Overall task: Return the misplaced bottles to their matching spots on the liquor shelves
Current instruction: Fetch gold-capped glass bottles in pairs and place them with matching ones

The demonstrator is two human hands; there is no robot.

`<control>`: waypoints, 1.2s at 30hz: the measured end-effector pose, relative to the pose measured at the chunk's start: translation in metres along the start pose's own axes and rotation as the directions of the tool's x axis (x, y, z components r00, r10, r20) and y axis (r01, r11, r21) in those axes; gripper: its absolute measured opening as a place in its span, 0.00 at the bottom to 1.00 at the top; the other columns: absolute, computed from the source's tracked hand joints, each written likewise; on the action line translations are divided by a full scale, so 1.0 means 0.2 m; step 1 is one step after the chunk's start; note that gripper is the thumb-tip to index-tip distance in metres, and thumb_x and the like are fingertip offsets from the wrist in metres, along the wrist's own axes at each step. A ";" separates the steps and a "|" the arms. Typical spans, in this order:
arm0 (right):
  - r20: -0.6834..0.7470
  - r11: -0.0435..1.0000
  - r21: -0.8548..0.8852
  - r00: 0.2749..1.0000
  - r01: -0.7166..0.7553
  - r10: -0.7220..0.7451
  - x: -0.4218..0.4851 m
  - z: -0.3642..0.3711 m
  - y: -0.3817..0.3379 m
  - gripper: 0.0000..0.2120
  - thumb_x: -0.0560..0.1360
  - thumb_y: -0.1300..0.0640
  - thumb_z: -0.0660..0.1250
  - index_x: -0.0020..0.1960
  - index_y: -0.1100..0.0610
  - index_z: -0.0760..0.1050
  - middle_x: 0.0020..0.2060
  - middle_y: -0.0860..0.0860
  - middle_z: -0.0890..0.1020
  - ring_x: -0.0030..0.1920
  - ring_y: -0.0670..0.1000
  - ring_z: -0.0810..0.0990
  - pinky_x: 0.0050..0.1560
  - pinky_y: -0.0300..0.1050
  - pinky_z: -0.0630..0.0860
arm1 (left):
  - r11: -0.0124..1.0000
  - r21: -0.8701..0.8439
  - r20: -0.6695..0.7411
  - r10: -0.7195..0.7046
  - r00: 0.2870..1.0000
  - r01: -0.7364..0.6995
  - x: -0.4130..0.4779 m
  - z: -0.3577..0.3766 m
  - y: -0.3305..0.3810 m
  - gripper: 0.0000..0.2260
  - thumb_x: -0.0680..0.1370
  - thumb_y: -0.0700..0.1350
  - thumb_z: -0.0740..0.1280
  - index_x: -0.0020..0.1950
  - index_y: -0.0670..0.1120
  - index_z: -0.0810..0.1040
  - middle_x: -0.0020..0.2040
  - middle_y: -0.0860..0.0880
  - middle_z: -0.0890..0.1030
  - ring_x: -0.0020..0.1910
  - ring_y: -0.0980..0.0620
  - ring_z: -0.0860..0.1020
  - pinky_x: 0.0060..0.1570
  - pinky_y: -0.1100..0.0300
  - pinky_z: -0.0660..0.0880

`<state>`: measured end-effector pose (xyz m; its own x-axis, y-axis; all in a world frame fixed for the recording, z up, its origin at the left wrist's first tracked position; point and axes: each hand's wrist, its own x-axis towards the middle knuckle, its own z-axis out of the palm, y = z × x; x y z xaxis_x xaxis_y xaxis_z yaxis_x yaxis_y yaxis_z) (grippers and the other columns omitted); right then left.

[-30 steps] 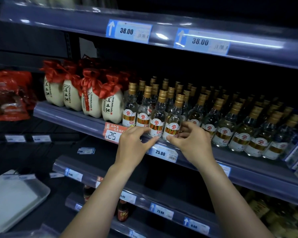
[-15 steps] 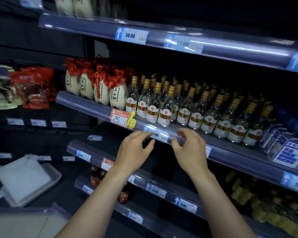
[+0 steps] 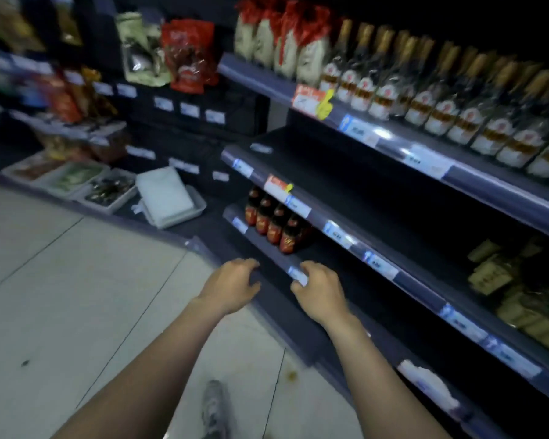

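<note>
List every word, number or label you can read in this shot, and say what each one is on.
No text is legible; motion blur smears everything.
Orange promo tag with yellow thumb: handwriting blurred.
Blue-and-white price tags on the shelf rails: digits unreadable.
Red-and-gold labels on the clear gold-capped bottles: blurred.
Dark bottles with red labels: print unreadable.
Red snack bag: print unreadable.

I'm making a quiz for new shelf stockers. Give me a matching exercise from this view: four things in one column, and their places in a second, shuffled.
Things:
1. clear bottles with gold caps
2. dark bottles with red labels
3. white tray
4. shoe

Places:
A. on the floor tiles, between the forearms
B. low shelf, just above both hands
C. top right shelf, in a long row
D. bottom ledge, left of the dark bottles

Pairs: 1-C, 2-B, 3-D, 4-A
</note>
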<state>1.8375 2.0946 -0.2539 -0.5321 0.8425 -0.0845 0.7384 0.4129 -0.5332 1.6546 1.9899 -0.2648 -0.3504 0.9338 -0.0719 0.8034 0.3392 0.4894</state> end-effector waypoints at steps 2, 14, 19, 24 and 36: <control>0.113 0.999 -0.025 0.993 0.020 -0.017 -0.10 0.18 -0.08 0.24 0.77 0.53 0.69 0.72 0.60 0.75 0.67 0.57 0.79 0.67 0.58 0.77 0.66 0.48 0.74 | 0.992 0.006 0.035 -0.124 0.992 0.123 -0.21 0.04 -0.18 0.23 0.78 0.52 0.68 0.73 0.50 0.74 0.64 0.47 0.80 0.63 0.45 0.78 0.60 0.52 0.76; 0.664 0.886 -0.148 0.708 0.440 -0.241 -0.70 1.37 -1.10 0.27 0.78 0.48 0.67 0.74 0.58 0.72 0.67 0.57 0.79 0.66 0.57 0.78 0.64 0.46 0.75 | 0.746 -0.186 0.046 -0.644 0.764 0.640 -1.56 0.02 -1.31 0.23 0.79 0.55 0.67 0.73 0.51 0.73 0.64 0.49 0.80 0.62 0.48 0.78 0.61 0.55 0.75; 0.799 0.767 -0.149 0.533 0.624 -0.278 -1.00 1.95 -1.78 0.27 0.78 0.47 0.66 0.74 0.57 0.72 0.67 0.57 0.79 0.66 0.57 0.78 0.64 0.47 0.75 | 0.581 -0.282 0.031 -0.790 0.612 0.764 -2.24 -0.14 -1.84 0.23 0.79 0.56 0.66 0.74 0.51 0.72 0.65 0.49 0.79 0.64 0.49 0.77 0.62 0.55 0.74; 0.875 0.644 -0.047 0.342 0.764 -0.341 -1.35 2.43 -2.43 0.26 0.78 0.47 0.67 0.73 0.57 0.73 0.66 0.57 0.80 0.65 0.57 0.78 0.63 0.47 0.76 | 0.377 -0.362 -0.004 -0.915 0.403 0.852 -2.86 -0.37 -2.27 0.23 0.80 0.56 0.66 0.74 0.50 0.72 0.65 0.48 0.78 0.64 0.49 0.76 0.61 0.56 0.74; 0.922 0.388 0.175 -0.012 0.905 -0.388 -1.92 3.28 -3.66 0.27 0.79 0.47 0.66 0.75 0.58 0.71 0.70 0.56 0.78 0.68 0.57 0.77 0.66 0.47 0.74 | 0.025 -0.548 0.006 -0.999 0.034 0.836 -3.69 -0.76 -3.16 0.25 0.79 0.56 0.68 0.74 0.50 0.72 0.65 0.48 0.80 0.62 0.49 0.78 0.60 0.55 0.76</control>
<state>1.2303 1.2413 -0.3841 -0.6617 -0.4892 -0.5681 -0.2676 0.8620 -0.4306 1.3320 1.0694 -0.3888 -0.8119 -0.3065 -0.4968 -0.5365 0.7272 0.4282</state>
